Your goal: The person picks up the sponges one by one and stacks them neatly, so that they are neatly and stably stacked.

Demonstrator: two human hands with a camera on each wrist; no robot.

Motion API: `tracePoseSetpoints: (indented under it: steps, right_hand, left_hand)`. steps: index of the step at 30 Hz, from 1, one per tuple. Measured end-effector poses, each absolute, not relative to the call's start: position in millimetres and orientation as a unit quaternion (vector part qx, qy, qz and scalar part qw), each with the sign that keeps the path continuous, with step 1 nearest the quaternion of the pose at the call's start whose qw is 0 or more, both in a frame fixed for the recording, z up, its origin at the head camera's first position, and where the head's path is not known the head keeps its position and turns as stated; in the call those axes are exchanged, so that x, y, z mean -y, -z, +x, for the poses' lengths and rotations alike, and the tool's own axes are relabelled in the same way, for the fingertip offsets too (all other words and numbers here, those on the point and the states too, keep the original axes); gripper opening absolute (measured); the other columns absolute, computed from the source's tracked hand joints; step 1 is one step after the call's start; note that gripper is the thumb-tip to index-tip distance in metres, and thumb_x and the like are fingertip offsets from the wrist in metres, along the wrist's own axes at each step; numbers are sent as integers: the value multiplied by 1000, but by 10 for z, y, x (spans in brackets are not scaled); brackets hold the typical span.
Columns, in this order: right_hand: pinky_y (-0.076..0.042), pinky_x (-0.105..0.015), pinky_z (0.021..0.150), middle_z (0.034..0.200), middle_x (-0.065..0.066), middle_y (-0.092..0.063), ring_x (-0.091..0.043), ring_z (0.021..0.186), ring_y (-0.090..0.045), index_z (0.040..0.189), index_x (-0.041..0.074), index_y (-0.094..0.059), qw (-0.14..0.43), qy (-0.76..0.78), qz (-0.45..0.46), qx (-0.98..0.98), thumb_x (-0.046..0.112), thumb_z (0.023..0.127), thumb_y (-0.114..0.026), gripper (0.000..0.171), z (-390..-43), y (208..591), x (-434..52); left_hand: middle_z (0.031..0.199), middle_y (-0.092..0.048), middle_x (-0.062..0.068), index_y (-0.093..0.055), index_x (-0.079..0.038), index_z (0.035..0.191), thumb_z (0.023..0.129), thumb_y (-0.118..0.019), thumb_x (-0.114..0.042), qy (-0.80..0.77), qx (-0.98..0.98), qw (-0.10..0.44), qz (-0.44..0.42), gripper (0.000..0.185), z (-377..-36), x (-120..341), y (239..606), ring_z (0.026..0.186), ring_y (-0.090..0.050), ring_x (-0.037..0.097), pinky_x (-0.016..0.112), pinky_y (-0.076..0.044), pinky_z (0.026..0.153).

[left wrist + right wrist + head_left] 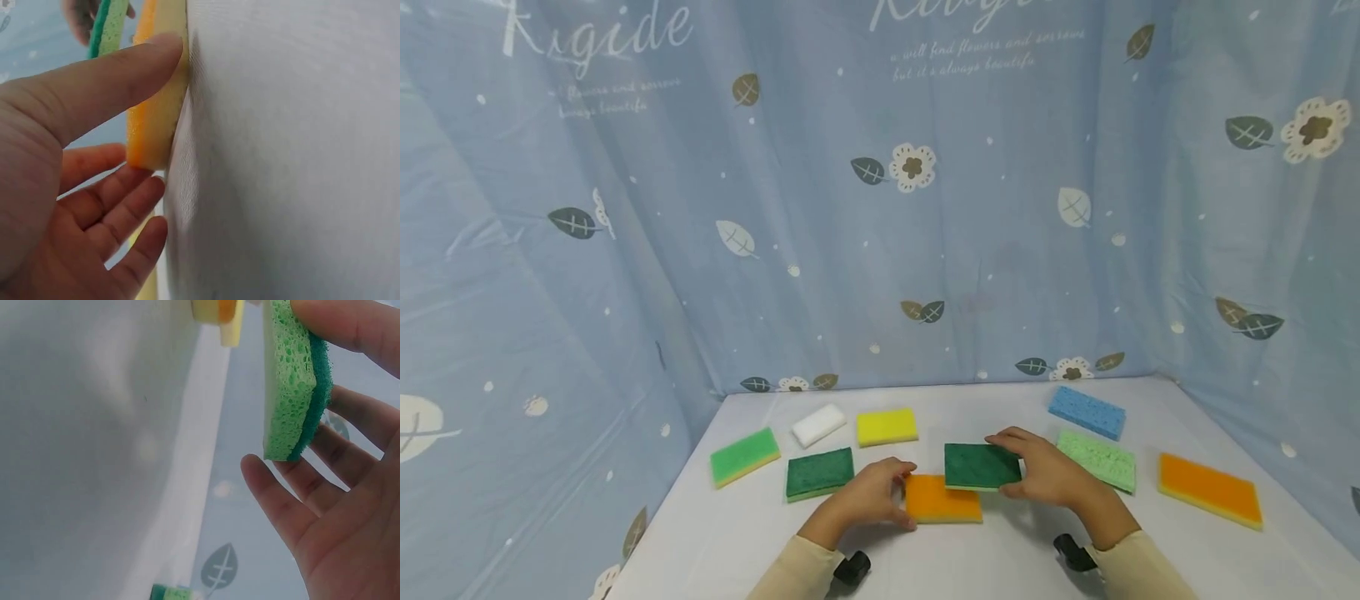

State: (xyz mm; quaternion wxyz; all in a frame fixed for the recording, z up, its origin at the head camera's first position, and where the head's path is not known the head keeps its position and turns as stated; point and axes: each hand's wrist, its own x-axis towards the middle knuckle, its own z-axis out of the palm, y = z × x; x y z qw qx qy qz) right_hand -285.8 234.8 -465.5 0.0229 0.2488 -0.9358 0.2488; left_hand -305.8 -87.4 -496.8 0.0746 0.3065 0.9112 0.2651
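The right hand [1048,475] holds a dark green rectangular scouring sponge with a lighter green foam underside [982,466], thumb along its far edge and fingers curled under the near one; the right wrist view shows it lifted clear of the white table [715,533], pad side toward the palm. It sits just above and to the right of an orange rectangular sponge with a pale yellow foam base [942,500], its near-left corner overlapping the orange sponge's far-right corner in the head view. Whether the 2 sponges touch there, the pictures do not settle.

The left hand [868,496] bears on the orange sponge's left short end — thumb laid along the yellow foam in the left wrist view [150,125], the other fingers loosely bent below it, nothing gripped. That sponge lies flat on the table.

Both sponges run long axis left to right, roughly parallel. The green one lies up and to the right of the orange one, so the right hand is the nearer to it, the left hand the nearer to the orange.

Other sponges lie around the 2 hands — among them a second dark green sponge [819,473] left of the left hand.
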Motion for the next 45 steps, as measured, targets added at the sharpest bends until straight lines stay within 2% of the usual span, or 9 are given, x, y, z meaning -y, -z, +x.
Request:
tracePoseSetpoints:
  steps: [8, 16, 22, 28, 31, 36, 39, 45]
  right_hand:
    - [-43, -58, 95, 134, -11, -52, -35, 120, -50, 136, 9, -56, 10, -259, 282, 924, 28, 76, -81, 68, -2834, 4682, -2244]
    - [-43, -55, 96, 134, -6, -51, -31, 122, -49, 136, 11, -56, 2, -261, 293, 920, 30, 78, -79, 66, -2810, 4743, -2138]
    - [-43, -57, 95, 135, -8, -50, -33, 124, -48, 136, 10, -56, 21, -268, 312, 911, 34, 79, -78, 66, -2811, 4790, -2066]
    - [-42, -56, 96, 137, -5, -49, -32, 126, -47, 137, 13, -56, 29, -280, 315, 906, 35, 79, -79, 66, -2818, 4826, -2042]
    - [-41, -56, 97, 137, -4, -49, -31, 126, -47, 137, 14, -57, 30, -284, 314, 906, 35, 78, -79, 66, -2824, 4840, -2026]
    - [-42, -56, 97, 135, -4, -51, -31, 124, -48, 136, 14, -58, 38, -284, 317, 904, 34, 78, -79, 65, -2815, 4860, -1987]
    - [-42, -56, 97, 135, -5, -52, -31, 124, -49, 135, 14, -58, 45, -280, 320, 904, 34, 78, -80, 65, -2810, 4871, -1967]
    - [-42, -55, 97, 136, -9, -51, -31, 125, -48, 136, 15, -58, 46, -273, 322, 905, 37, 79, -79, 65, -2811, 4881, -1951]
  left_hand:
    - [113, -57, -13, -59, -12, 133, 63, -92, -41, -305, -901, 63, 303, 82, -3047, 830, 5058, 98, -54, 8, 30, -47, 86]
    - [119, -58, -12, -54, -17, 139, 66, -90, -41, -315, -901, 65, 291, 85, -3027, 803, 5119, 104, -54, 8, 36, -46, 92]
    - [126, -58, -8, -50, -14, 141, 67, -90, -40, -322, -899, 70, 289, 89, -3026, 822, 5064, 108, -54, 10, 36, -46, 95]
    - [132, -56, -3, -42, -11, 148, 66, -91, -33, -337, -892, 72, 294, 98, -3034, 841, 4987, 113, -56, 14, 37, -46, 95]
    - [131, -57, -3, -43, -9, 147, 66, -92, -32, -337, -891, 68, 297, 97, -3035, 842, 4984, 112, -57, 14, 38, -45, 96]
    - [122, -60, -8, -51, -14, 139, 67, -92, -28, -355, -885, 70, 294, 85, -3046, 855, 4997, 109, -57, 11, 37, -46, 95]
    - [120, -61, -7, -52, -14, 137, 68, -91, -25, -355, -885, 67, 293, 80, -3050, 864, 5004, 107, -58, 11, 35, -47, 92]
    - [120, -62, -4, -50, -11, 139, 68, -91, -26, -349, -890, 70, 286, 83, -3045, 861, 5010, 107, -58, 12, 33, -47, 90]
